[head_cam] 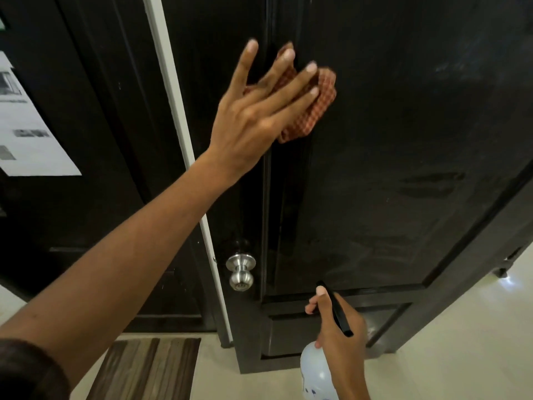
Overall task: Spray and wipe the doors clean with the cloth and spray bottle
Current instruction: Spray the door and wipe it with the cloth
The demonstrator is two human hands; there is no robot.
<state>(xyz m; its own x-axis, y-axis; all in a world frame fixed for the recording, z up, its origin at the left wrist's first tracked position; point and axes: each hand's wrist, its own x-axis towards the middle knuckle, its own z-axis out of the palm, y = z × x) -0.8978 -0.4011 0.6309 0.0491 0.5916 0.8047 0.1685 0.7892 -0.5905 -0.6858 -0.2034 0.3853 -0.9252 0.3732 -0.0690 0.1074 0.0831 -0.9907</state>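
— Which step is this?
— Wiping, I'd judge. The door (403, 140) shows smears on its panel, so the next pass should sweep right across them
— And the hands?
— Left hand (253, 111) flat, fingers spread, pressing the cloth (314, 111) to the panel's left edge; right hand (337, 327) low, gripping the spray bottle (315, 370)
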